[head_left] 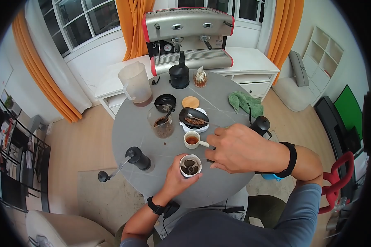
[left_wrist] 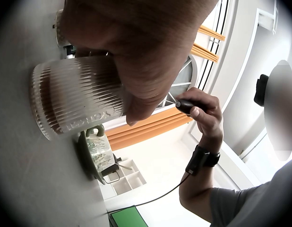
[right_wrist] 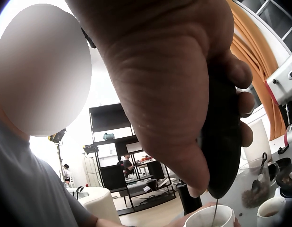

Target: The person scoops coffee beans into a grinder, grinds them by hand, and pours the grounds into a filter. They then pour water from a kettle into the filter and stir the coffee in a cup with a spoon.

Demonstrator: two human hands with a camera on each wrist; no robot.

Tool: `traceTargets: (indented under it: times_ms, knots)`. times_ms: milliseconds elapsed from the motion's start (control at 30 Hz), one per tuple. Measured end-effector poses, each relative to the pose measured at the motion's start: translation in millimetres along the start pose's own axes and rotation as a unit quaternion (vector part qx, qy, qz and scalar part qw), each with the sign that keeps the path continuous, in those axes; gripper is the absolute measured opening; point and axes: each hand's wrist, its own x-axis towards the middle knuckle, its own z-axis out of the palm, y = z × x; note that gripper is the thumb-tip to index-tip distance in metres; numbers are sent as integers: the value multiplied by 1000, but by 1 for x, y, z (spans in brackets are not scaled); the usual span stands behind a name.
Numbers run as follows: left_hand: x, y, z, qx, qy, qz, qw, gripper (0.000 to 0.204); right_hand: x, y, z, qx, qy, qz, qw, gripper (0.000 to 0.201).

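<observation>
My left hand (head_left: pixel 178 180) grips a cup (head_left: pixel 191 166) near the table's front edge; dark contents show inside its white rim. In the left wrist view the outside is a ribbed clear glass (left_wrist: pixel 77 97), brownish near its base, with left-hand fingers (left_wrist: pixel 146 71) curled round it. My right hand (head_left: pixel 235 148), above and right of the cup, grips a thick black handle (right_wrist: pixel 221 137). From the handle's lower end a thin metal shaft (right_wrist: pixel 215 210) reaches down to the white-rimmed cup (right_wrist: pixel 210 218). The shaft's lower tip is hidden.
A small mug (head_left: pixel 191 140) of reddish-brown liquid stands just behind the cup. Beyond are a scale (head_left: pixel 194 128) under a dish of beans (head_left: pixel 196 119), a glass pitcher (head_left: pixel 163 127) and a black pot (head_left: pixel 179 76). A hand grinder (head_left: pixel 139 158) stands left, a green cloth (head_left: pixel 246 103) right.
</observation>
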Motion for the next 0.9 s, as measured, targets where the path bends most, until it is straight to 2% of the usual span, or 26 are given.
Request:
traceTargets:
  times_ms: [167, 267, 333, 433, 667, 733, 833, 900]
  knots:
    - [0, 1, 0, -6, -5, -14, 1000, 71, 0, 0, 1, -31, 5, 6, 999, 26]
    - [0, 3, 0, 3, 0, -7, 1000, 72, 1, -1, -4, -20, -31, -6, 999, 26]
    - [0, 1, -1, -3, -5, -3, 1000, 72, 0, 2, 2, -24, 18, -1, 1000, 26]
    - [0, 1, 0, 3, -2, -7, 1000, 72, 0, 2, 0, 3, -4, -4, 1000, 26]
    - [0, 0, -1, 4, -2, -2, 1000, 72, 2, 0, 3, -4, 13, 7, 1000, 27]
    - [0, -1, 0, 3, -1, 3, 1000, 72, 3, -4, 3, -31, -21, 9, 999, 27]
    - [1, 1, -1, 1, -2, 2, 1000, 72, 4, -1, 8, -16, 13, 14, 1000, 27]
    - [0, -1, 0, 0, 0, 0, 1000, 72, 3, -2, 5, -1, 0, 10, 1000, 27]
